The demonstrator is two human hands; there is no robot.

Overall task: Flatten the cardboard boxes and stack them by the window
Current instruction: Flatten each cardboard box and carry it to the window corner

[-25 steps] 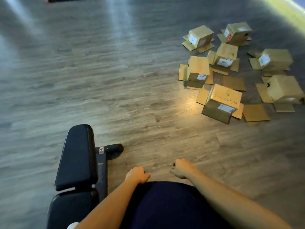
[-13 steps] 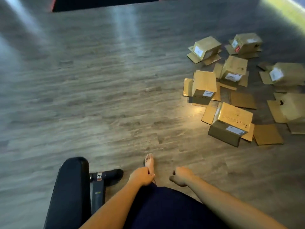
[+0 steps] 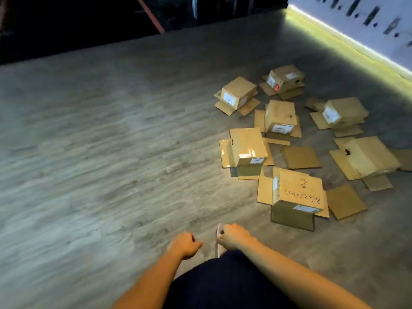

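Note:
Several brown cardboard boxes lie upside down on the grey wood floor, flaps spread out flat around them. The nearest box (image 3: pixel 297 194), with handwriting on it, is ahead and right of my hands. Beyond it are a taped box (image 3: pixel 247 148), a labelled box (image 3: pixel 279 117) and a far-left box (image 3: pixel 237 92). More boxes (image 3: pixel 343 112) lie to the right. My left hand (image 3: pixel 185 245) and my right hand (image 3: pixel 231 238) hang low in front of me, fingers loosely curled, holding nothing and clear of every box.
A lit strip runs along the foot of a white wall (image 3: pixel 347 39) at the far right. Dark furniture or shelving (image 3: pixel 89 25) lines the far edge of the floor. A bare foot (image 3: pixel 219 248) shows below my right hand. Bare floor (image 3: pixel 100 163) stretches to the left.
The view has moved forward and up: the boxes are closer, the black bench at lower left has left the view, and the far wall has appeared. Both hands stay empty.

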